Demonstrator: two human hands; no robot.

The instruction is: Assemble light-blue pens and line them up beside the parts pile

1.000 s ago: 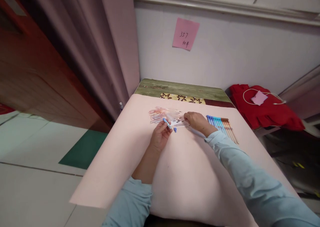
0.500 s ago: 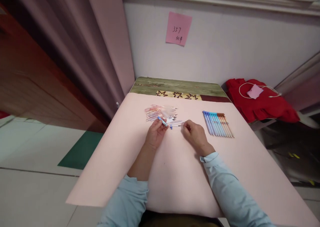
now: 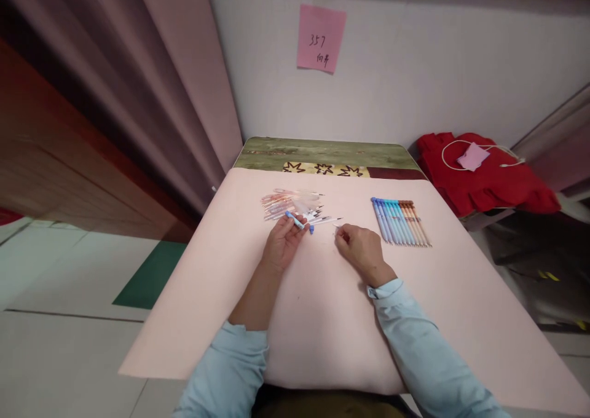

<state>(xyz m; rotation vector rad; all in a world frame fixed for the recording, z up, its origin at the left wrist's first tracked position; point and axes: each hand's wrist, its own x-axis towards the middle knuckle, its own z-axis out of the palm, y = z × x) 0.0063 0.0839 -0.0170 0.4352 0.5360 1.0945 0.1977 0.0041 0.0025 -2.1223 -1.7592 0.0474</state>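
My left hand (image 3: 281,244) is closed around a short blue and pale-blue pen barrel (image 3: 295,220), held at a slant between thumb and fingers. A small dark-blue pen part (image 3: 311,228) sits right beside those fingertips; whether they touch it I cannot tell. Just behind lies a pile of pinkish, see-through pen parts and dark-tipped refills (image 3: 281,203). One slim pen refill (image 3: 329,220) points toward my right hand (image 3: 362,249), whose thumb and forefinger are pinched together. A tiny whitish bit shows at that pinch, too small to name.
On the pale pink table cover (image 3: 221,270), a neat row of blue and brown-topped pens (image 3: 400,222) lies to the right. A red cloth (image 3: 502,184) with a white cable is beyond the table's right edge. A pink note (image 3: 321,39) hangs on the wall.
The slim refill between my hands has come apart from my right fingers and lies behind them. My left hand still holds the barrel. The view has shifted slightly.
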